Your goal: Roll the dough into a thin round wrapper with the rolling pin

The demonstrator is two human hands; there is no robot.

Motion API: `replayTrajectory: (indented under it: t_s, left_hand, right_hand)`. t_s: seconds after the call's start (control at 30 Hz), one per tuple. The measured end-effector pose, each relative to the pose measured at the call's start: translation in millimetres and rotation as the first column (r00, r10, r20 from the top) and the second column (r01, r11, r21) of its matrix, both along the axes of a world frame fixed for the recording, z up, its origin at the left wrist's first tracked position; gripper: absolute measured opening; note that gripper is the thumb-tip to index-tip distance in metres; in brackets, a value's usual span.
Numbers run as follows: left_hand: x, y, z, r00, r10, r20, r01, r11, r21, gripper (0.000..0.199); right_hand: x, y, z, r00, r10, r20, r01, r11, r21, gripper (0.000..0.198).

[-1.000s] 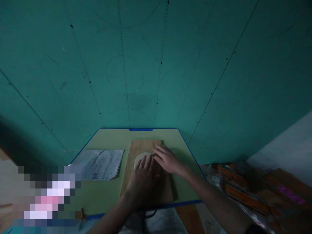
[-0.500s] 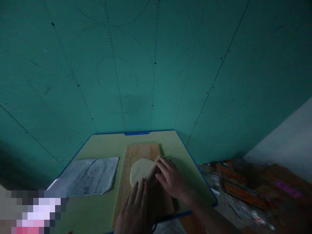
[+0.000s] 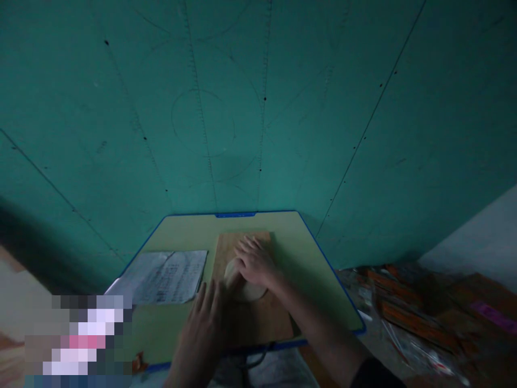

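Note:
A flat round of pale dough (image 3: 253, 292) lies on a wooden board (image 3: 262, 323), partly covered by my hands. Across its left part runs a slanted rolling pin (image 3: 233, 281), dim and mostly hidden. My right hand (image 3: 253, 261) rests over the pin's far end, fingers bent and laid on top. At the near end, by the board's left edge, my left hand (image 3: 205, 312) lies over the pin with its fingers stretched forward; the contact beneath the palm is hidden.
The board stands on a pale green table (image 3: 307, 269) with a blue rim, against a green wall (image 3: 226, 124). A printed paper sheet (image 3: 169, 277) lies to the left. On the floor at right are orange-brown boards or boxes (image 3: 416, 320) and plastic wrapping.
Both hands have carried the rolling pin leftward over the dough, so more dough shows right of it. The camera view has shifted slightly.

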State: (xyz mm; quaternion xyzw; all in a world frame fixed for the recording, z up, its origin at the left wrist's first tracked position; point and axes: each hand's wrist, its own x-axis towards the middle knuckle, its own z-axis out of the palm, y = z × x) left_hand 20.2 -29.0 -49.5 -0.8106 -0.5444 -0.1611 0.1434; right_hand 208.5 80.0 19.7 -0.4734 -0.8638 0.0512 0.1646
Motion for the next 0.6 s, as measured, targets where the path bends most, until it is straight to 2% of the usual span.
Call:
replayTrajectory:
  t_s: [0.1, 0.2, 0.3, 0.37, 0.47, 0.53, 0.6]
  left_hand:
    - [40.0, -27.3, 3.8, 0.994, -0.113, 0.007, 0.111, 0.986, 0.123, 0.075]
    - [56.1, -30.7, 11.3, 0.987, -0.163, -0.017, 0.163, 0.976, 0.147, 0.078]
    - [42.6, -1.0, 22.9, 0.995, -0.090, -0.037, 0.092, 0.992, 0.083, 0.066]
    - [25.5, 32.5, 35.1, 0.999, 0.007, -0.045, -0.008, 1.000, -0.002, 0.057]
    - [0.7, 80.4, 55.6, 0.987, 0.153, -0.053, -0.158, 0.979, -0.129, 0.050]
    - [-9.8, 95.6, 63.0, 0.987, 0.149, -0.066, -0.159, 0.973, -0.166, 0.043]
    - [-12.3, 90.6, 60.1, 0.992, 0.113, -0.064, -0.121, 0.981, -0.153, 0.041]
  right_hand:
    - [42.4, -33.2, -5.0, 0.998, -0.030, -0.048, 0.031, 0.999, 0.030, 0.036]
    - [63.8, -48.1, -6.0, 0.999, -0.034, -0.041, 0.036, 0.998, 0.056, 0.036]
    - [49.5, -31.6, -5.8, 0.999, -0.036, 0.002, 0.036, 0.998, 0.052, 0.041]
    - [27.8, -8.8, -3.1, 0.997, -0.065, 0.031, 0.063, 0.997, 0.040, 0.044]
    - [-2.1, 20.4, 6.2, 0.989, -0.131, 0.062, 0.129, 0.991, 0.027, 0.043]
    - [-9.0, 23.5, 11.8, 0.986, -0.155, 0.066, 0.153, 0.988, 0.035, 0.041]
    - [-1.2, 9.4, 12.9, 0.990, -0.138, 0.040, 0.137, 0.990, 0.036, 0.035]
